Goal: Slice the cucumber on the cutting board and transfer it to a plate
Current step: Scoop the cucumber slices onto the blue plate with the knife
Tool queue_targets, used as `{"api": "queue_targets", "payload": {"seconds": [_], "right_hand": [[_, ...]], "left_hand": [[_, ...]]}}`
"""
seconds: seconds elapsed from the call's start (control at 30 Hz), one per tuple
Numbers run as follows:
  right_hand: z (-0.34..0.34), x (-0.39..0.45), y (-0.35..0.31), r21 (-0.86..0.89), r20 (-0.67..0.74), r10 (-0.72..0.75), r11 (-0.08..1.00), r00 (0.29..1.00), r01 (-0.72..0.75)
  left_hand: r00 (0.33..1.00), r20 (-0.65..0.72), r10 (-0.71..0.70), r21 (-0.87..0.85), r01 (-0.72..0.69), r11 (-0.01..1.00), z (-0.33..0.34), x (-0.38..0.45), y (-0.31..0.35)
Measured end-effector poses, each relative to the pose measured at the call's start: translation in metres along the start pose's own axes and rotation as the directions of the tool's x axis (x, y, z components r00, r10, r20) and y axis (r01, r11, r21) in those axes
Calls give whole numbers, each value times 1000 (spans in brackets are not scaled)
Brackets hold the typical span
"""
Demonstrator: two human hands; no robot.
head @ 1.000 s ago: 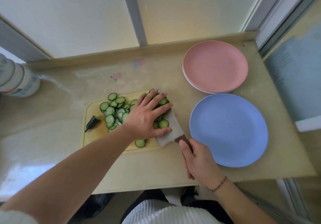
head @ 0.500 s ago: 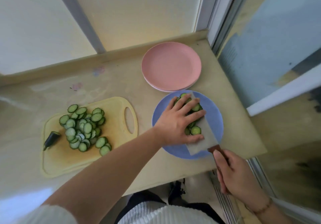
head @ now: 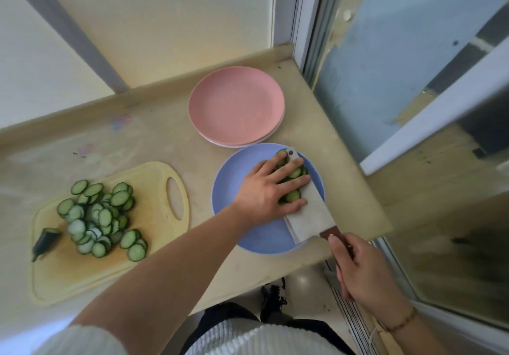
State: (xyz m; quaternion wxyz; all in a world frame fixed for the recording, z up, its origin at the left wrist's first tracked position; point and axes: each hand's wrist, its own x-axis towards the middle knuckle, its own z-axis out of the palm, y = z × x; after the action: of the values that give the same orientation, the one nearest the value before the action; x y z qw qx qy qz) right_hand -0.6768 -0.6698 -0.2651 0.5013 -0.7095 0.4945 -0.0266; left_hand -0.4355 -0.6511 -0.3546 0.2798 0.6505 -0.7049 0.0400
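Observation:
A cleaver (head: 311,211) lies flat over the blue plate (head: 234,184), carrying cucumber slices (head: 293,195). My left hand (head: 271,189) presses flat on those slices with straight fingers. My right hand (head: 363,272) grips the cleaver's brown handle at the counter's front edge. A pile of several cucumber slices (head: 100,214) remains on the yellow cutting board (head: 154,189) to the left, with the dark cucumber end (head: 45,240) beside it.
Stacked pink plates (head: 237,105) sit just behind the blue plate. The beige counter (head: 137,140) ends at a wall behind and a glass door frame (head: 300,24) on the right. The counter's front edge runs under my arms.
The cleaver loaded with slices went from the cutting board rightward to over the blue plate, my left hand riding on top. The view swung right.

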Motion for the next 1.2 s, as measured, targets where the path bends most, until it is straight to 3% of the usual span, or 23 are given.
{"api": "queue_targets", "payload": {"seconds": [0.1, 0.33, 0.5, 0.83, 0.97, 1.2], "right_hand": [[-7, -2, 0, -43, -61, -30, 999, 998, 28], [-27, -5, 16, -159, -156, -82, 986, 984, 57], [-25, -3, 13, -185, -130, -133, 977, 983, 108], [-27, -5, 25, -270, -157, -159, 956, 975, 113], [-24, -5, 24, -218, -81, -139, 969, 987, 118], [-25, -6, 19, -177, -90, -153, 975, 984, 135]], "left_hand": [[997, -70, -28, 5, 28, 1000, 2, -2, -3], [995, -56, -86, 1, 87, 996, -10, -7, -1], [988, -52, -146, -65, 142, 988, -13, 12, 19], [994, -107, -18, -19, 16, 1000, -6, 7, 9], [997, -77, -14, -31, 11, 999, -5, 13, 14], [990, -134, 45, -80, -56, 995, 0, 20, 6]]}}
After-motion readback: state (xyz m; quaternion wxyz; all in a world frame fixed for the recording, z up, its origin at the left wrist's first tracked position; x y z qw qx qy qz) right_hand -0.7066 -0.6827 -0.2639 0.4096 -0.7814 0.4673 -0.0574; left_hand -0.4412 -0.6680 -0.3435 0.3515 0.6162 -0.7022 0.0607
